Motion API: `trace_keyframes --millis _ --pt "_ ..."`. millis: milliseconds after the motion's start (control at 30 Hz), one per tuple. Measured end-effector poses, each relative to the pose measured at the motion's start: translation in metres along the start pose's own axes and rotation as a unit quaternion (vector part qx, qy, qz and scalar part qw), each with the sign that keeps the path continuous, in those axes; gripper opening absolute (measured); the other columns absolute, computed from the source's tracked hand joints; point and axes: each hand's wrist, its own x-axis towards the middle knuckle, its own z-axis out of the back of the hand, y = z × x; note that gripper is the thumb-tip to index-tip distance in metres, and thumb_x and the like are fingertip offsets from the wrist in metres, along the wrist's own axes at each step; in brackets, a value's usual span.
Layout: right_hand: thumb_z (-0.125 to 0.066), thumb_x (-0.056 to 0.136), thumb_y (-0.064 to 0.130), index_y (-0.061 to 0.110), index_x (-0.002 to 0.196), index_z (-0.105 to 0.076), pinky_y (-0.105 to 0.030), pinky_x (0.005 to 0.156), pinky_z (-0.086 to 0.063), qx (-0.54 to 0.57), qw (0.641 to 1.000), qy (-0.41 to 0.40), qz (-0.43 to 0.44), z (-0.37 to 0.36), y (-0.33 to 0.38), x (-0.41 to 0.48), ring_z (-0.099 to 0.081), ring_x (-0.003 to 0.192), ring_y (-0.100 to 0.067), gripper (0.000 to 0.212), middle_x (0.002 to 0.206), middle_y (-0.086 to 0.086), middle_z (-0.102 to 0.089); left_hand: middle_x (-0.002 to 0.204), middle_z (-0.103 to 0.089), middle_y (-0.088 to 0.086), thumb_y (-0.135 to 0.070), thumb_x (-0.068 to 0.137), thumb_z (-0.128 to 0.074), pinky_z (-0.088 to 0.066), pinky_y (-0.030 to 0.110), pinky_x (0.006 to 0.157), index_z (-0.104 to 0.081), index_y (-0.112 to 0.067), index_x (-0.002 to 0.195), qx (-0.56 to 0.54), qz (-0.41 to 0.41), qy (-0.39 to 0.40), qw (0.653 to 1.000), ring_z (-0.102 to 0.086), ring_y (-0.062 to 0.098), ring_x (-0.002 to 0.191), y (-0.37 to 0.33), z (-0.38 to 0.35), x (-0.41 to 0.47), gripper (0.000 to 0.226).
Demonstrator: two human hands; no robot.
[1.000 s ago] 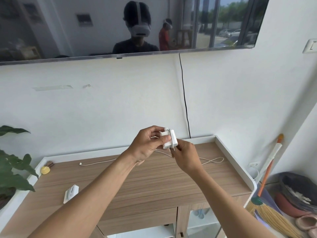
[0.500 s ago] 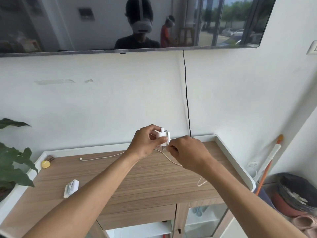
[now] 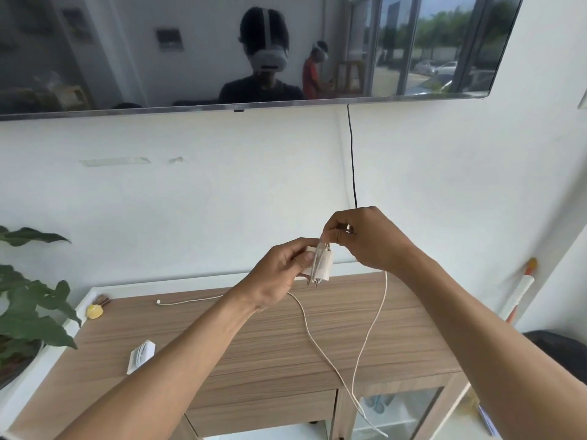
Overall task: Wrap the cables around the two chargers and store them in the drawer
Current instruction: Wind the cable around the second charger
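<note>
In the head view, the left hand (image 3: 279, 274) grips a white charger (image 3: 320, 263) above the wooden bench (image 3: 254, 341), prongs pointing down. The right hand (image 3: 365, 239) pinches its white cable (image 3: 371, 331), which loops below the bench edge. A second charger (image 3: 141, 355), already wrapped, lies on the bench. The drawer (image 3: 260, 411) is shut.

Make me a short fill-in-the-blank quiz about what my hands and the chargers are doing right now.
1. The charger being wrapped is held by the ____ hand.
2. The right hand pinches the white ____ above that charger.
3. The second charger, already wrapped, lies on the wooden ____.
4. The held charger's metal prongs point ____.

Missing words: left; cable; cabinet top; downward
</note>
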Motion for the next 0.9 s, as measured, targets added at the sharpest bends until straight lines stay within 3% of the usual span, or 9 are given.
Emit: trace_keyframes --millis 100,200,267,333,500,600,700,833,900 --pt "-0.064 0.088 0.026 0.03 0.077 -0.071 -0.025 0.053 -0.036 0.029 1.0 0.008 0.006 -0.002 0.002 0.003 -0.042 0.047 -0.007 0.014 0.071 0.012 -0.064 0.114 -0.065 0.0 -0.01 0.102 -0.042 -0.047 0.021 0.092 -0.057 -0.013 0.126 0.048 -0.014 0.027 0.998 -0.059 0.003 0.106 -0.007 0.007 -0.003 0.029" --pt "-0.065 0.088 0.023 0.025 0.078 -0.072 -0.015 0.048 -0.034 0.065 0.998 0.018 0.004 -0.001 0.006 0.007 -0.045 0.046 -0.003 0.012 0.073 0.011 -0.065 0.12 -0.063 0.011 -0.014 0.1 -0.046 -0.047 0.023 0.097 -0.055 -0.015 0.129 0.063 -0.016 0.047 0.997 -0.058 0.007 0.108 -0.01 0.01 -0.005 0.03" --pt "-0.065 0.089 0.02 0.015 0.085 -0.073 -0.009 0.041 -0.031 0.119 0.992 0.031 -0.005 0.001 0.003 0.01 -0.044 0.042 -0.001 0.01 0.072 0.009 -0.063 0.116 -0.063 0.014 -0.019 0.096 -0.052 -0.049 0.028 0.096 -0.051 -0.015 0.132 0.024 -0.013 0.03 0.999 -0.06 0.013 0.106 -0.01 0.012 -0.005 0.036" --pt "-0.064 0.09 0.02 0.013 0.086 -0.073 -0.011 0.04 -0.029 0.168 0.985 0.04 -0.027 -0.001 -0.007 0.012 -0.037 0.04 -0.003 0.011 0.069 0.005 -0.06 0.106 -0.062 0.012 -0.014 0.093 -0.055 -0.052 0.03 0.089 -0.045 -0.012 0.132 -0.037 -0.012 0.018 0.999 -0.061 0.017 0.097 -0.011 0.016 -0.006 0.04" --pt "-0.056 0.095 0.015 0.03 0.067 -0.069 -0.02 0.046 -0.029 0.269 0.961 0.041 -0.051 -0.038 -0.025 0.002 -0.034 0.044 -0.008 0.034 0.056 0.011 -0.056 0.101 -0.067 0.007 -0.005 0.082 -0.067 -0.056 0.029 0.08 -0.059 -0.008 0.111 -0.183 0.002 -0.023 0.983 -0.066 0.017 0.088 -0.016 0.017 -0.001 0.03" --pt "-0.054 0.096 0.02 0.03 0.063 -0.064 -0.023 0.048 -0.033 0.248 0.967 0.006 -0.059 -0.063 -0.022 -0.012 -0.038 0.047 -0.011 0.036 0.053 0.011 -0.056 0.092 -0.071 0.008 -0.005 0.08 -0.064 -0.058 0.028 0.075 -0.063 -0.006 0.106 -0.213 0.014 -0.096 0.972 -0.07 0.016 0.08 -0.012 0.017 0.003 0.025" --pt "-0.055 0.095 0.027 0.028 0.056 -0.057 -0.015 0.046 -0.03 0.18 0.98 -0.042 -0.072 -0.077 -0.019 -0.026 -0.037 0.041 -0.005 0.039 0.044 0.014 -0.052 0.086 -0.07 0.015 -0.003 0.083 -0.067 -0.059 0.03 0.075 -0.066 -0.004 0.106 -0.157 0.027 -0.144 0.977 -0.07 0.02 0.075 -0.003 0.015 0.005 0.023" --pt "-0.056 0.093 0.028 0.018 0.077 -0.072 -0.013 0.05 -0.038 0.156 0.983 -0.053 -0.086 -0.09 -0.015 -0.038 -0.048 0.046 -0.001 0.025 0.055 0.004 -0.062 0.077 -0.067 0.013 0.0 0.083 -0.069 -0.061 0.033 0.074 -0.067 -0.006 0.101 -0.15 0.036 -0.196 0.969 -0.069 0.02 0.07 0.004 0.01 0.007 0.019" --pt "-0.055 0.092 0.028 0.014 0.077 -0.072 -0.015 0.049 -0.037 0.147 0.983 -0.054 -0.099 -0.093 -0.014 -0.04 -0.048 0.045 -0.003 0.027 0.058 0.0 -0.065 0.076 -0.065 0.01 -0.002 0.082 -0.071 -0.061 0.031 0.073 -0.068 -0.007 0.102 -0.14 0.037 -0.209 0.967 -0.068 0.02 0.07 0.007 0.008 0.008 0.021"
